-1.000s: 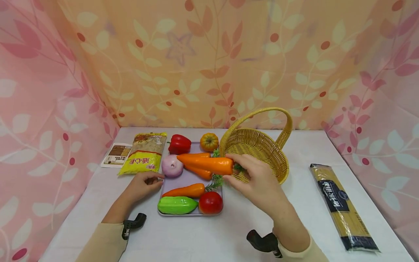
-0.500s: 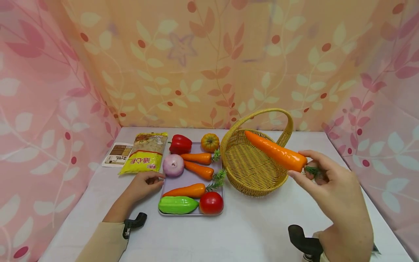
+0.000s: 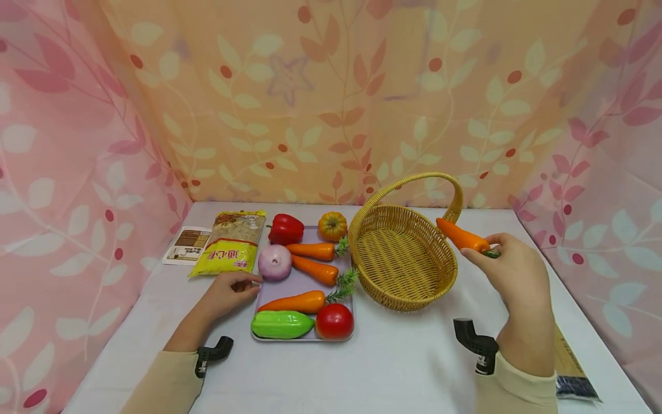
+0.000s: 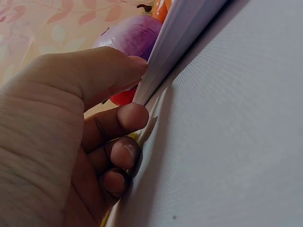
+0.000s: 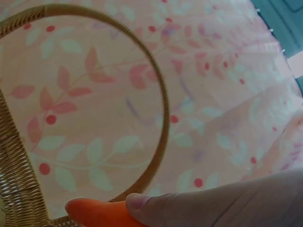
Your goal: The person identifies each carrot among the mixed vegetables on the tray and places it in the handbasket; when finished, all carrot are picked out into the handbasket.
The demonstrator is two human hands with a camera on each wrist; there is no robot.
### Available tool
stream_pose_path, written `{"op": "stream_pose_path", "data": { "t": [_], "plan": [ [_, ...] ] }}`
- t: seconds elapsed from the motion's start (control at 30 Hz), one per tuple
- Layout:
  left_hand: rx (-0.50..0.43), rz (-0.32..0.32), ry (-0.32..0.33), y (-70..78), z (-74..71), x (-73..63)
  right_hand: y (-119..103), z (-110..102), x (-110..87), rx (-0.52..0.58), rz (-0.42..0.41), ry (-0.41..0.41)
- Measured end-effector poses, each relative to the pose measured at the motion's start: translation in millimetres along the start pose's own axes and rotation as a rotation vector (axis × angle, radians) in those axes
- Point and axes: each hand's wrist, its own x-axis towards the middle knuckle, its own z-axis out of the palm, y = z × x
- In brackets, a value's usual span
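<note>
While the right hand (image 3: 519, 276) pinches one glossy tapered orange carrot (image 3: 462, 234) centre right, three more carrots (image 3: 310, 251) (unlifted) lie mid-frame, the left hand (image 3: 227, 292) loosely curled, empty.

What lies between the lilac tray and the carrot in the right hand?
In the head view, the wicker basket stands between the lilac tray and the carrot in the right hand; the carrot's tip overlaps the basket there.
</note>
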Motion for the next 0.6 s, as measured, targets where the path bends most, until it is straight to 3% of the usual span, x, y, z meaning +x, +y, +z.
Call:
{"op": "stream_pose_path", "data": {
  "t": [0.2,0.43,0.6],
  "plan": [
    [0.004,-0.015,-0.006,1.3,0.2,0.3,6.8,26.9,27.3,-0.017,-0.005,-0.100],
    [0.020,0.000,0.015,-0.1,-0.8,0.7,-7.8,75.2,45.6,-0.071,-0.041,-0.043],
    [0.012,0.001,0.007,-0.3,-0.2,0.1,-14.3,98.8,49.8,-0.139,-0.015,-0.011]
  ]
}}
